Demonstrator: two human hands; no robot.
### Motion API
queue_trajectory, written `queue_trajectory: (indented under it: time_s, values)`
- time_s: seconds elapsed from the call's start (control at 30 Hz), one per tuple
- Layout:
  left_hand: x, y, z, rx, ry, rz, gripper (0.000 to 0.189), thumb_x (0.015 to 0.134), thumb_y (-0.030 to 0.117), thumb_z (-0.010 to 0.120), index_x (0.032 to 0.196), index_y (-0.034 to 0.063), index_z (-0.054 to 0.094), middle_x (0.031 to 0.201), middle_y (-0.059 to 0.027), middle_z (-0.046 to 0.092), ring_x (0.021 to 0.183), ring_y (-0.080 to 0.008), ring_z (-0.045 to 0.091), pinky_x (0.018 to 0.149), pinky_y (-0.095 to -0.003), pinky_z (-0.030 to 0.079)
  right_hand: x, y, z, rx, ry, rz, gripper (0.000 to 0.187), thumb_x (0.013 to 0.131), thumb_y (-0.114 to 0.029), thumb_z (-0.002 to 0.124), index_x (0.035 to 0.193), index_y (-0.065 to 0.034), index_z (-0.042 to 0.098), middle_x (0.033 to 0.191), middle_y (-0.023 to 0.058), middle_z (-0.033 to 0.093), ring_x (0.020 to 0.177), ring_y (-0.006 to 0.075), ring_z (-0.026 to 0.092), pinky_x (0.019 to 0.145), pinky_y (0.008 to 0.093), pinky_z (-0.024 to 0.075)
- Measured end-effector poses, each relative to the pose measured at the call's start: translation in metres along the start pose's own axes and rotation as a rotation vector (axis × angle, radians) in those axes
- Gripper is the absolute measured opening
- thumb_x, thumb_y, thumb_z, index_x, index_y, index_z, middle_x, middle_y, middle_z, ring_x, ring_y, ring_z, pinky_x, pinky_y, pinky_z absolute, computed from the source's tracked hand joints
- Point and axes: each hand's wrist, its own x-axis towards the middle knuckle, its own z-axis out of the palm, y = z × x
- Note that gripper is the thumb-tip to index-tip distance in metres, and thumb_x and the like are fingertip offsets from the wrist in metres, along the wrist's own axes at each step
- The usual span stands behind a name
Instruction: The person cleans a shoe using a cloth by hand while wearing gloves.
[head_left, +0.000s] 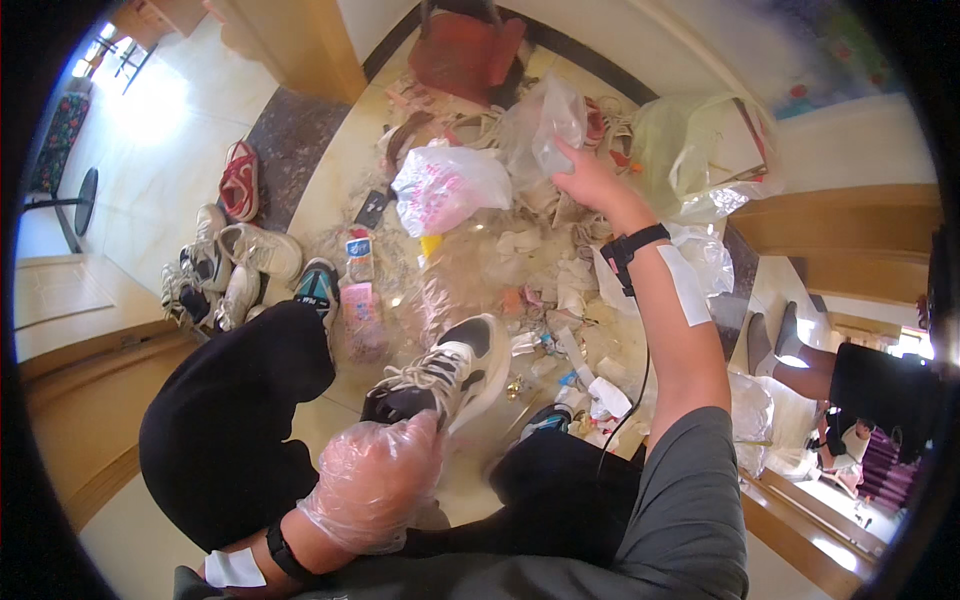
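Observation:
My left hand (382, 472), in a clear plastic glove, grips the heel end of a white and dark lace-up sneaker (450, 371), its toe pointing up and away. My bare right hand (589, 176) reaches over the litter on the floor and holds a translucent plastic bag (544, 124) between thumb and fingers. Left of that bag lies a white plastic bag with pink print (450, 187). Crumpled tissues (574, 285), wrappers and dust are spread below my right hand. A pink packet (362, 322) lies left of the sneaker.
Several used sneakers (262, 251) and a red shoe (239, 180) stand at left. A red dustpan-like object (465, 56) is at the top. A pale green bag (675, 150) holding flat card stands by the wall. Another person's legs (806, 360) show at right, near a door frame.

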Motion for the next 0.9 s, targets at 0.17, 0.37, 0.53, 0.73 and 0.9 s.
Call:
queue_trajectory:
  time_s: [0.17,0.37,0.53,0.73,0.9]
  values:
    - [-0.016,-0.013,-0.014,-0.107,-0.006,-0.020,0.004,0.089,0.013,0.066,0.089,0.0120,0.061,0.061,-0.0087,0.063,0.054,-0.0300,0.066,0.050,-0.0431,0.052,-0.020,0.007,-0.013,0.075,0.184,0.111,0.064,0.094,-0.026,0.062,0.152,-0.0001,0.051,0.149,0.0274,0.057,0.140,0.0386,0.055,0.116,0.0424,0.0429]
    - [-0.031,-0.021,-0.027,-0.174,-0.012,-0.029,0.019,0.095,0.023,0.071,0.083,0.0118,0.060,0.062,-0.0108,0.063,0.054,-0.0329,0.065,0.051,-0.0447,0.052,-0.083,0.017,-0.071,0.416,0.379,0.205,0.060,0.099,-0.020,0.060,0.157,-0.0099,0.049,0.156,0.0244,0.051,0.145,0.0365,0.049,0.118,0.0436,0.0402]
    - [-0.042,-0.035,-0.026,-0.185,-0.028,0.011,0.015,0.094,0.021,0.070,0.087,0.0114,0.061,0.062,-0.0092,0.063,0.054,-0.0303,0.065,0.050,-0.0430,0.052,-0.109,-0.077,-0.037,-0.356,0.475,0.154,0.061,0.097,-0.020,0.060,0.157,-0.0166,0.046,0.156,0.0311,0.042,0.140,0.0468,0.049,0.112,0.0479,0.0459]
    - [-0.067,-0.050,-0.026,-0.195,0.023,0.049,0.009,0.088,0.015,0.068,0.094,0.0089,0.065,0.062,-0.0081,0.063,0.053,-0.0275,0.065,0.048,-0.0402,0.051,-0.054,-0.152,0.059,-0.288,0.092,-0.121,0.072,0.092,-0.020,0.064,0.160,-0.0201,0.040,0.158,0.0312,0.040,0.133,0.0476,0.055,0.102,0.0502,0.0534]
    - [-0.073,-0.054,-0.030,-0.204,0.044,0.047,0.009,0.090,0.014,0.064,0.095,0.0077,0.064,0.060,-0.0066,0.061,0.052,-0.0252,0.065,0.047,-0.0396,0.051,0.005,-0.142,0.160,-0.171,-0.170,-0.211,0.099,0.088,-0.020,0.069,0.170,-0.0204,0.014,0.153,0.0356,0.044,0.130,0.0513,0.056,0.106,0.0514,0.0502]
